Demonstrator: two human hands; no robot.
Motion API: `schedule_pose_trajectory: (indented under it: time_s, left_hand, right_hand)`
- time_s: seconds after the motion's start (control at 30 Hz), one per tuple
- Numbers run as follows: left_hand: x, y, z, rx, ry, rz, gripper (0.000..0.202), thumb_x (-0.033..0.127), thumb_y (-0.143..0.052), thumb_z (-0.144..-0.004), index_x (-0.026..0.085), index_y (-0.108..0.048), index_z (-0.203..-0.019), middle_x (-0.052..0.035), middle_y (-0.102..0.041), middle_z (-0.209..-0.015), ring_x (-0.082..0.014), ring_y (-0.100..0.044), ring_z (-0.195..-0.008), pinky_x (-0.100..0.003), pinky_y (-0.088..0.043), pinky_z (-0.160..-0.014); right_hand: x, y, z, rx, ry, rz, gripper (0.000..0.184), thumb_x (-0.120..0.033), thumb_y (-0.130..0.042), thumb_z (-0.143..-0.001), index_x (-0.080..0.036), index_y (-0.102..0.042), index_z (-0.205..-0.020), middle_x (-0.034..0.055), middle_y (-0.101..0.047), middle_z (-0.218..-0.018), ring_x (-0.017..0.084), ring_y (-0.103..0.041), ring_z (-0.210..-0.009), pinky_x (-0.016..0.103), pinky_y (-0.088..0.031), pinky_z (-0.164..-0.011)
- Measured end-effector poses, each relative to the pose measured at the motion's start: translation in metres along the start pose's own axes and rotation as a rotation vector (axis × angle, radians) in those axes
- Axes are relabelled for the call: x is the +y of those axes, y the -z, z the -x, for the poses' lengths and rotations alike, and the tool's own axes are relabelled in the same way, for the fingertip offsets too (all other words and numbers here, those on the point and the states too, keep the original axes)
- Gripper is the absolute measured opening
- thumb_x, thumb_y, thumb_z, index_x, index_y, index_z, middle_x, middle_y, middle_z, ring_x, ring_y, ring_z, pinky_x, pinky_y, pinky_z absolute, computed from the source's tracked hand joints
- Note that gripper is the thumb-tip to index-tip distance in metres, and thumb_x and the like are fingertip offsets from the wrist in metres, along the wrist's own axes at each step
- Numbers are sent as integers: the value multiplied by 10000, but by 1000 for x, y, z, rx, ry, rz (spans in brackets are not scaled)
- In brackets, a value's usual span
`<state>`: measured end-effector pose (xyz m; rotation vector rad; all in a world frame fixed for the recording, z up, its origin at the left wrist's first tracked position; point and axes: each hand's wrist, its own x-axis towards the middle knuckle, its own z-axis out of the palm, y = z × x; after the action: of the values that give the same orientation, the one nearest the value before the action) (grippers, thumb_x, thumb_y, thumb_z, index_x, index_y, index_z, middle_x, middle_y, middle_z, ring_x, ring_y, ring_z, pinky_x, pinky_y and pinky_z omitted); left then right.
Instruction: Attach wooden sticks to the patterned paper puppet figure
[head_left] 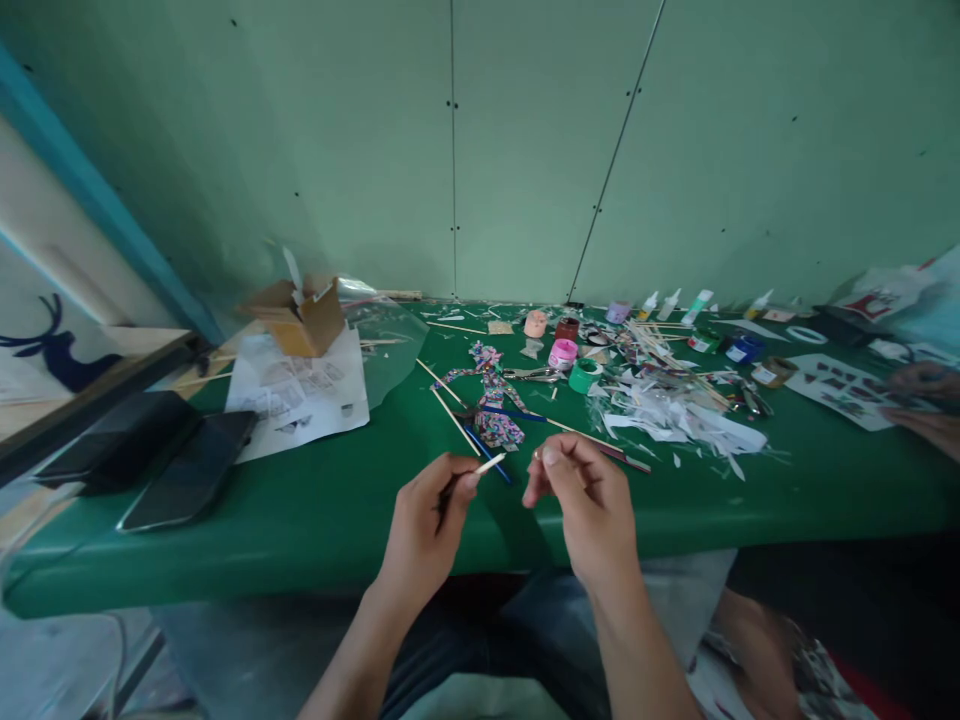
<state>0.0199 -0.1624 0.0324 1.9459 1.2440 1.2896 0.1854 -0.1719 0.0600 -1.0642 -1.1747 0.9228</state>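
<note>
Above the table's front edge, my left hand point(427, 515) pinches a short pale stick point(491, 464) that points up to the right. A small gap to its right separates it from my right hand point(585, 500), whose thumb and forefinger are pressed together. Whatever sits between those fingertips is too small to name. Just beyond both hands lies a figure point(496, 385) covered in pink, blue and white patches, with one thin curved arm. A blue paintbrush point(489, 455) and thin wooden skewers point(454, 420) lie around it.
Paint jars point(562, 354), glue bottles point(667, 305) and a heap of paper scraps point(675, 410) cover the right of the green table point(300, 540). At left are a cardboard box point(304, 320), printed sheet point(296, 395) and phone point(187, 470). Another person's hand point(926, 400) works far right.
</note>
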Motion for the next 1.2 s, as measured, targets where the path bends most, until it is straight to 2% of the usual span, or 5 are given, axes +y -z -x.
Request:
schedule_pose_trajectory:
  time_s: [0.2, 0.7, 0.97, 1.1, 1.2]
  left_hand:
    - [17, 6, 6, -33, -51, 25, 158, 244, -494, -923, 178, -634, -954, 8, -594, -709, -86, -551, -614, -176, -405, -558]
    - [16, 3, 6, -33, -34, 35, 193, 262, -477, -930, 191, -655, -948, 7, -582, -689, -95, -539, -603, -188, -400, -545]
    - [19, -3, 4, -128, 11, 57, 227, 308, -467, -936, 187, -652, -990, -29, -653, -778, -127, -592, -682, -209, -453, -616]
    - [2, -6, -13, -186, -3, 41, 270, 326, -434, -952, 214, -636, -1092, -69, -672, -1002, -180, -621, -914, -278, -490, -800]
    - [-21, -10, -31, -166, -44, -235, 226, 304, -521, -906, 231, -638, -1086, -69, -648, -1045, -219, -594, -985, -342, -488, -843]
  right_hand:
    - [-6, -10, 10, -117, -92, -158, 248, -411, -582, -868, -178, -608, -785, 18, -652, -761, 107, -599, -541, 243, -480, -554]
    - [-12, -7, 7, -99, -57, -123, 244, -397, -591, -856, -179, -602, -747, 15, -653, -727, 106, -597, -504, 230, -478, -513]
    - [-1, -12, 3, -4, 33, -75, 227, -387, -538, -891, -201, -560, -763, 15, -637, -736, 132, -611, -629, 256, -502, -598]
    - [12, -10, -8, 97, 63, -112, 210, -403, -521, -897, -213, -517, -806, 2, -620, -734, 127, -599, -619, 260, -505, -584]
    - [16, 2, -24, 115, 20, -178, 228, -439, -520, -886, -221, -475, -834, -25, -597, -716, 101, -560, -517, 231, -464, -470]
